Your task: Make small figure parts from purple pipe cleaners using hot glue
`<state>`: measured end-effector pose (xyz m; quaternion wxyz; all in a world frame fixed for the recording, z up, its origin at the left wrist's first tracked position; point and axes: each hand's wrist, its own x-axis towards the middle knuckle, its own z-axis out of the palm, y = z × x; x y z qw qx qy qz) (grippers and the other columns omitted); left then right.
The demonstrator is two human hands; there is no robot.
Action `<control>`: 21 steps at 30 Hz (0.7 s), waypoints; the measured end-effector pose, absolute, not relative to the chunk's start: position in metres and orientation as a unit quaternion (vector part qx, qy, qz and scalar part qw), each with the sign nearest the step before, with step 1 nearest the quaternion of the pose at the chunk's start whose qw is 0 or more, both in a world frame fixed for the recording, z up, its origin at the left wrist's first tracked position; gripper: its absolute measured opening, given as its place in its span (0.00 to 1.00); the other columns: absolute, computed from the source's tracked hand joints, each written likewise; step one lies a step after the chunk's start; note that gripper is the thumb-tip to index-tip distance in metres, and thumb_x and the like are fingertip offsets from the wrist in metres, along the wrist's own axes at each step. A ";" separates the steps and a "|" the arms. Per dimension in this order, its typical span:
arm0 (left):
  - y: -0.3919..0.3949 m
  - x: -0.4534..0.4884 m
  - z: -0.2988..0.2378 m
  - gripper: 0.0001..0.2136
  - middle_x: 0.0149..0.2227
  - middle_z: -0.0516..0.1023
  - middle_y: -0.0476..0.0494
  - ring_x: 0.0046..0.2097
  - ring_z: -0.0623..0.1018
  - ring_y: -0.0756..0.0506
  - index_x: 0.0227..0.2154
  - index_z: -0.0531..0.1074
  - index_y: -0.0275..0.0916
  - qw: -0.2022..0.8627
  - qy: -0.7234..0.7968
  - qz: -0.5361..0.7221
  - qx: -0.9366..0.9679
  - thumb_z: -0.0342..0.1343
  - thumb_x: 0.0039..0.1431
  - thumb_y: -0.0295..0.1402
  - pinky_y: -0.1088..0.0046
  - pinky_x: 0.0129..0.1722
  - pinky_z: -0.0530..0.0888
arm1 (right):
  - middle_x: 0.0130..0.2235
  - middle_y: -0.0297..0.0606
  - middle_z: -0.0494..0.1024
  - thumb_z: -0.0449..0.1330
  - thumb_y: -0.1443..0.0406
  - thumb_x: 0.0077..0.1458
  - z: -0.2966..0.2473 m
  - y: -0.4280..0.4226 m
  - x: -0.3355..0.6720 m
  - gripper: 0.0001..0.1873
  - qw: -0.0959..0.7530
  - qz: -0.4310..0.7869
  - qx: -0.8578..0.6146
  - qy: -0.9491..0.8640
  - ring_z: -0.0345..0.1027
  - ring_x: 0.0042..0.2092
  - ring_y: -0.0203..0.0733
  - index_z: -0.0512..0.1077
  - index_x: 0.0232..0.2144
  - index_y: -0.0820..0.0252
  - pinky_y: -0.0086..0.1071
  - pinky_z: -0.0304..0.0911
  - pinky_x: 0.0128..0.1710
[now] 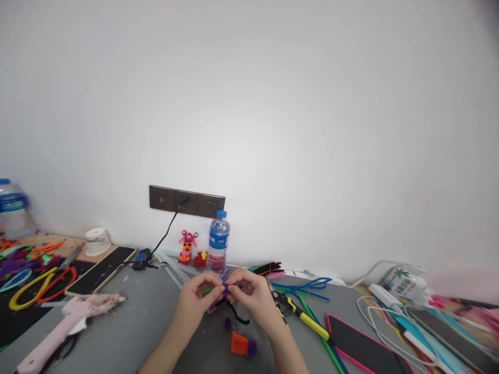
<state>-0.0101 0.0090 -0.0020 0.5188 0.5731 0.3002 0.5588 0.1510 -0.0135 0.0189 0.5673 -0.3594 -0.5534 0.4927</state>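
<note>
My left hand [198, 296] and my right hand [253, 293] meet over the grey table [156, 322], fingers pinched together on a small purple pipe-cleaner piece [221, 296]. A bit of green shows at the left fingers. A black pipe cleaner [237, 316] curls on the table just below the hands. An orange piece with a purple pompom [241, 345] lies nearer to me, between my wrists.
A pink glue gun [66, 322] lies at the left, beside a phone [101, 270] and loose coloured pipe cleaners [35, 280]. A water bottle [218, 241] and small figures [187, 248] stand by the wall under the sockets [187, 201]. Yellow-handled pliers [300, 314], phones and cables crowd the right.
</note>
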 end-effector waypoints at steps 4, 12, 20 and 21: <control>0.009 -0.011 -0.002 0.06 0.29 0.77 0.45 0.32 0.76 0.46 0.22 0.76 0.37 0.522 0.307 0.560 0.565 0.65 0.45 0.33 0.74 0.30 0.75 | 0.28 0.34 0.74 0.70 0.59 0.44 0.018 -0.013 0.151 0.11 0.570 0.489 -0.364 -0.551 0.70 0.25 0.34 0.76 0.25 0.62 0.26 0.68 0.25; 0.011 -0.009 -0.004 0.09 0.29 0.77 0.46 0.29 0.76 0.47 0.24 0.75 0.37 0.530 0.325 0.563 0.544 0.66 0.44 0.37 0.73 0.30 0.76 | 0.30 0.36 0.76 0.70 0.57 0.44 0.012 -0.010 0.149 0.14 0.577 0.493 -0.366 -0.538 0.72 0.29 0.37 0.76 0.28 0.60 0.29 0.71 0.29; 0.013 -0.012 -0.001 0.14 0.29 0.77 0.47 0.29 0.76 0.48 0.23 0.75 0.36 0.561 0.348 0.569 0.489 0.69 0.39 0.41 0.73 0.30 0.77 | 0.33 0.38 0.76 0.68 0.57 0.47 0.010 -0.009 0.144 0.14 0.590 0.476 -0.346 -0.553 0.73 0.34 0.41 0.75 0.34 0.58 0.35 0.72 0.37; 0.013 -0.012 0.000 0.15 0.28 0.77 0.47 0.29 0.77 0.47 0.23 0.75 0.36 0.569 0.351 0.568 0.480 0.69 0.38 0.42 0.73 0.30 0.77 | 0.33 0.37 0.76 0.68 0.57 0.46 0.010 -0.010 0.144 0.14 0.590 0.476 -0.343 -0.554 0.73 0.34 0.41 0.75 0.34 0.58 0.35 0.71 0.37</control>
